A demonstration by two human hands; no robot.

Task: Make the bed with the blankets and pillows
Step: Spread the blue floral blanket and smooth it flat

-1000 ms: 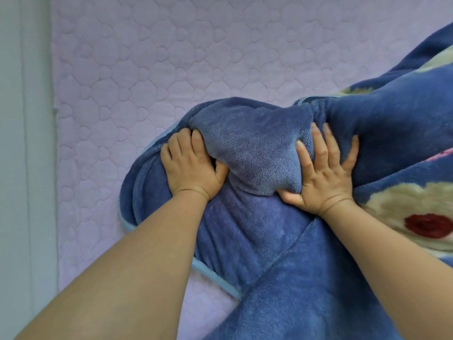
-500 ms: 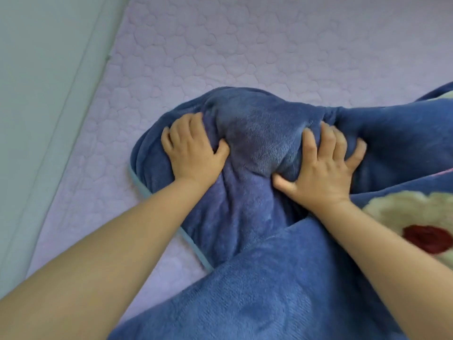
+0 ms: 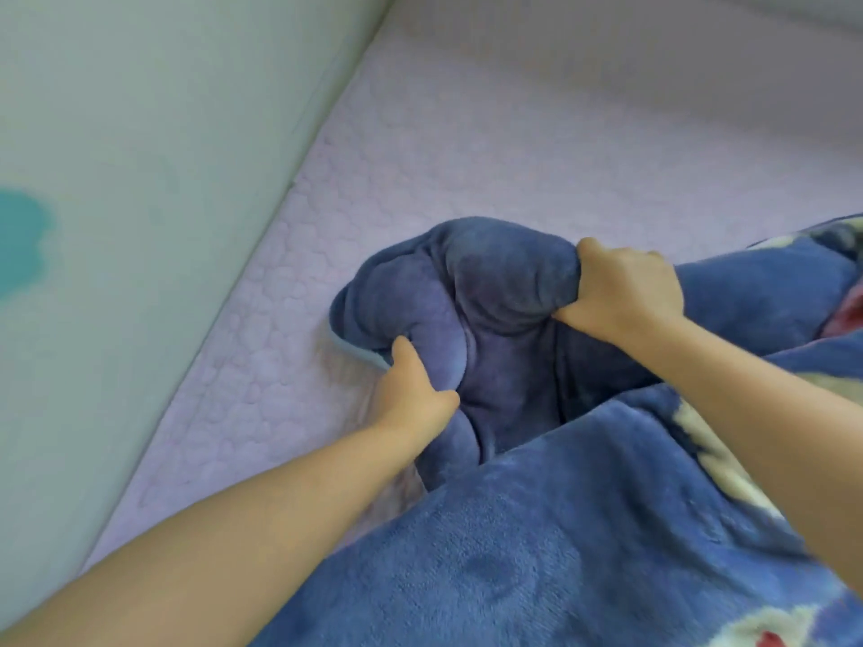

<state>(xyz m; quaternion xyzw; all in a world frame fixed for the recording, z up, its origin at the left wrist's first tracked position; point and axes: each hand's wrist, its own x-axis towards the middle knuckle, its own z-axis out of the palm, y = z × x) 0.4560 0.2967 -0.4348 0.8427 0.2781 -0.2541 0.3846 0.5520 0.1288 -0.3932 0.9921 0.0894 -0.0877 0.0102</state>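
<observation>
A thick blue fleece blanket (image 3: 509, 296) with a pale flower print lies bunched on the lilac quilted bed sheet (image 3: 467, 147). My left hand (image 3: 413, 394) grips a fold at the blanket's lower left edge, fingers tucked under the cloth. My right hand (image 3: 626, 291) is clenched on a raised bunch of the blanket's upper right part. The rest of the blanket spreads toward me and to the right, covering the lower right of the view.
A pale green wall (image 3: 140, 179) with a teal patch (image 3: 21, 235) runs along the bed's left side. A second wall closes off the bed at the top right. Bare sheet stretches beyond and left of the blanket.
Both hands went from pressing flat on the blanket to gripping it in fists. The view has swung, so the wall now fills the left side.
</observation>
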